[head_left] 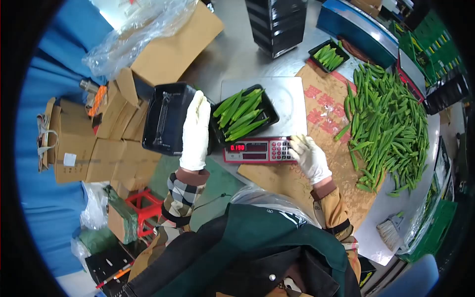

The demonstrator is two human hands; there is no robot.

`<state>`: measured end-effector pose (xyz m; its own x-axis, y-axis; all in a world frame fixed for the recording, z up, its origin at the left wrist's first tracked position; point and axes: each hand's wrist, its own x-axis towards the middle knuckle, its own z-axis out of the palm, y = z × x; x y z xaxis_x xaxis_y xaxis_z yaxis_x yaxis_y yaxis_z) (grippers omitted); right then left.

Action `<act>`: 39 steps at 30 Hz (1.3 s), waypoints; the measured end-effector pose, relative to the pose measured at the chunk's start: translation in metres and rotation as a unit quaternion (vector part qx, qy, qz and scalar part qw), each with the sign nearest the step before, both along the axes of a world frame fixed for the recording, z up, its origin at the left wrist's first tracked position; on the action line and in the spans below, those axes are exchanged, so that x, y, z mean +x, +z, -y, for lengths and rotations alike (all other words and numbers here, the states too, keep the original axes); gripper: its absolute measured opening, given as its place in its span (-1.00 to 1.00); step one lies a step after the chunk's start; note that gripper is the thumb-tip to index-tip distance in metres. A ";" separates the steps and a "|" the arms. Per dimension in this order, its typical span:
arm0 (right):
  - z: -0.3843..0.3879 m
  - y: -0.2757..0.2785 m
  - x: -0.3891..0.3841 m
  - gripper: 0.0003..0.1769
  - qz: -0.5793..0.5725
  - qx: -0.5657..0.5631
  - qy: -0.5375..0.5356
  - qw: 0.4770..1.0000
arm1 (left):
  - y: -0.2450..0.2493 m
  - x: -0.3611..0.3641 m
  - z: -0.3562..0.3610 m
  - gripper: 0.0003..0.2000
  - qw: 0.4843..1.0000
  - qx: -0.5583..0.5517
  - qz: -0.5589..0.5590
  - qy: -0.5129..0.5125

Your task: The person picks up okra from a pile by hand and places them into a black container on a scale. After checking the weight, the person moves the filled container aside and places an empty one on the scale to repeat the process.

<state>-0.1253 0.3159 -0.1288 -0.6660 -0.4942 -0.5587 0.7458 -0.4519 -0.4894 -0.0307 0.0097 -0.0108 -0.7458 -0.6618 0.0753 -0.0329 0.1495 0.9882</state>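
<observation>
My left hand (196, 129), in a white glove, is stretched out flat with its fingers together, between a black crate (157, 119) and a black tray (269, 110). Its edge is right at the tray's left rim. Okra pods (241, 115) lie side by side in that tray, which rests tilted on the steel plate (292, 99) of a weighing scale (255, 150). The red display reads 0.190. My right hand (309, 157), also gloved, is open with its fingertips at the right end of the scale's keypad (280, 149).
A large heap of okra (388, 126) covers the right side of the cardboard-topped table (321, 119). Behind it sits another tray of okra (328, 55). Stacked black trays (277, 24) stand at the back. Cardboard boxes (74, 141) fill the left; a brush (391, 231) lies front right.
</observation>
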 end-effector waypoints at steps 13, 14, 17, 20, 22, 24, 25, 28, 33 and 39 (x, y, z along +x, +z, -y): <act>-0.059 -0.026 0.043 -0.57 0.081 0.043 -0.057 0.994 | -0.071 0.034 -0.021 -0.35 0.976 0.199 0.034 0.079; -0.059 -0.026 0.044 -0.57 0.079 0.049 -0.057 0.994 | -0.071 0.031 -0.023 -0.31 0.974 0.180 0.098 0.092; -0.059 -0.025 0.047 -0.55 0.068 0.062 -0.054 0.994 | -0.086 0.028 -0.012 -0.60 0.963 0.137 0.231 -0.014; -0.059 -0.026 0.048 -0.51 0.051 0.070 -0.057 0.995 | -0.099 0.022 -0.008 -0.72 0.983 0.108 0.150 -0.010; -0.059 -0.022 0.048 -0.50 0.056 0.075 -0.065 0.993 | -0.079 0.015 -0.025 -0.70 0.982 0.147 0.118 0.004; -0.065 -0.026 0.050 -0.51 0.064 0.067 -0.074 0.993 | -0.076 0.015 -0.035 -0.67 0.988 0.121 0.097 -0.004; -0.066 -0.029 0.050 -0.51 0.065 0.067 -0.078 0.993 | -0.078 0.010 -0.036 -0.66 0.990 0.110 0.085 -0.007; -0.066 -0.033 0.050 -0.53 0.073 0.072 -0.084 0.991 | -0.059 -0.036 -0.047 -0.67 0.996 0.021 0.075 -0.054; -0.058 -0.028 0.040 -0.58 0.054 0.069 -0.084 0.993 | -0.060 -0.162 -0.066 -0.70 0.967 0.156 0.115 -0.167; -0.087 -0.042 0.034 -0.56 0.070 0.061 -0.133 0.987 | -0.101 -0.287 -0.145 -0.68 0.930 0.242 0.193 -0.198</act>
<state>-0.0913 0.4029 -0.1708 -0.6749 -0.2347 -0.6995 0.6728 -0.5851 -0.4528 -0.3177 0.1543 -0.1117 -0.8483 -0.2169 -0.4831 -0.4354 -0.2335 0.8694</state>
